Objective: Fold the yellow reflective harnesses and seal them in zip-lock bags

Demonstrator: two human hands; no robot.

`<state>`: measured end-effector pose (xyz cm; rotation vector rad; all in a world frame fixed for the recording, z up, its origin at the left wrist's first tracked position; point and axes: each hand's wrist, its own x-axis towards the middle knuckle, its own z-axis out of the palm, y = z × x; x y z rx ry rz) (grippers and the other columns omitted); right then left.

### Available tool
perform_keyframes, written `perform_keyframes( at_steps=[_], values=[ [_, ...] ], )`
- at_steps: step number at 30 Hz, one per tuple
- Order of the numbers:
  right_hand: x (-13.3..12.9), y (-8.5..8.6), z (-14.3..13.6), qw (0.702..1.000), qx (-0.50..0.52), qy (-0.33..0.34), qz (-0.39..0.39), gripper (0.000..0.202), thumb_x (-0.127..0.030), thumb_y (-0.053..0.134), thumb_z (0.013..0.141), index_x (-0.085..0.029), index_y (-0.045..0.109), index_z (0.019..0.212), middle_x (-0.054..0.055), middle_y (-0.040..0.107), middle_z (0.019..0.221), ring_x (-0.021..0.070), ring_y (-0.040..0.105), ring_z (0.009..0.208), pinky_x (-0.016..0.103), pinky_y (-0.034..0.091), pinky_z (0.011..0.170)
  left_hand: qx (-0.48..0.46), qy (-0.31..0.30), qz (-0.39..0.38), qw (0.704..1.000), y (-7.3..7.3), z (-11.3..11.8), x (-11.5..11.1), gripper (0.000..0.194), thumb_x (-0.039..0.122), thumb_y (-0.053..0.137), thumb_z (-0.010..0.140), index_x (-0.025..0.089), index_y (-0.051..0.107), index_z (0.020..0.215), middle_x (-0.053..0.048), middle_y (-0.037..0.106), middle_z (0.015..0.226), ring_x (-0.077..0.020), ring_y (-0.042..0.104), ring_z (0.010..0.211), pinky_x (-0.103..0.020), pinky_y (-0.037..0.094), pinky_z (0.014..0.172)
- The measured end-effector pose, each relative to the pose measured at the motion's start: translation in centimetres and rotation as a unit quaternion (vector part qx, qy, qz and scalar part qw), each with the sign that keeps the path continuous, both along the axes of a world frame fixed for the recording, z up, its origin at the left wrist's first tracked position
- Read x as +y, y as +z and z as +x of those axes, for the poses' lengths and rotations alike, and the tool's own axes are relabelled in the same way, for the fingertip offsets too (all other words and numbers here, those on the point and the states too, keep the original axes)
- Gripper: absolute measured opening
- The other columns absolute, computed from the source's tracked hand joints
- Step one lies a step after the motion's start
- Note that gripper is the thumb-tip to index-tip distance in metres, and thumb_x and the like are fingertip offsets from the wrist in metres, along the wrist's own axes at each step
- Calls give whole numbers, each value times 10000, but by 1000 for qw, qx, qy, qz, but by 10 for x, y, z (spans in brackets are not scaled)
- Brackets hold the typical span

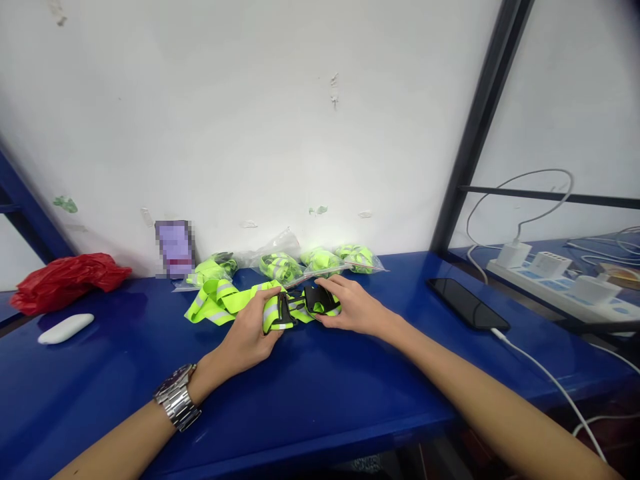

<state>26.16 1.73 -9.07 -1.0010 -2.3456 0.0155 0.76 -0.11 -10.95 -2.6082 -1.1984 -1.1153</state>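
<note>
Both hands are at a yellow-green reflective strap (215,303) with silver bands, just above the blue table. My left hand (253,330) is closed around the black prong half of its side-release buckle (283,312), with strap webbing threaded at that end. Facing it, my right hand (350,305) pinches the black socket half of the buckle (317,300). A small gap shows between the two halves. The strap's loose folds lie to the left of my left hand. Behind it, several similar straps (280,267) sit rolled in clear plastic bags.
A red plastic bag (70,280) and a white oval case (66,329) lie on the left of the blue table (300,407). One phone (175,250) leans on the wall. Another phone (467,303), with a white cable, lies at right near a power strip (565,287).
</note>
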Motion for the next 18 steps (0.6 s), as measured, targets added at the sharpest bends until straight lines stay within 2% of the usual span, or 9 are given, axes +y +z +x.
perform_keyframes(
  at_steps=[8, 12, 15, 18],
  values=[
    [1, 1, 4, 1000, 5, -2, -12, 630, -373, 667, 770, -168, 476, 1335, 138, 577, 1161, 253, 599, 981, 374, 499, 805, 14, -4, 16, 1000, 3, 2, 0, 561, 190, 544, 788, 179, 338, 1310, -125, 588, 1167, -256, 630, 1012, -381, 551, 795],
    [-2, 0, -1, 1000, -2, 6, -26, 768, -359, 660, 776, -165, 329, 1441, 161, 575, 1189, 268, 606, 992, 378, 493, 809, 40, -16, 24, 999, -3, 0, 2, 567, 184, 538, 796, 166, 331, 1323, -149, 586, 1182, -281, 608, 1067, -418, 542, 828],
    [-6, -3, -9, 999, 6, 23, -47, 894, -338, 673, 762, -150, 187, 1489, 166, 607, 1135, 265, 625, 946, 353, 490, 758, 53, -21, 33, 998, -10, 2, 3, 568, 180, 526, 812, 155, 309, 1337, -169, 579, 1202, -291, 602, 1076, -437, 537, 834],
    [-9, -3, -14, 998, 3, 34, -62, 939, -304, 689, 739, -158, 152, 1494, 146, 633, 1072, 255, 638, 884, 326, 480, 707, 65, -19, 57, 996, -13, 8, 3, 554, 187, 503, 830, 142, 301, 1343, -190, 564, 1221, -307, 592, 1084, -462, 527, 846]
  ],
)
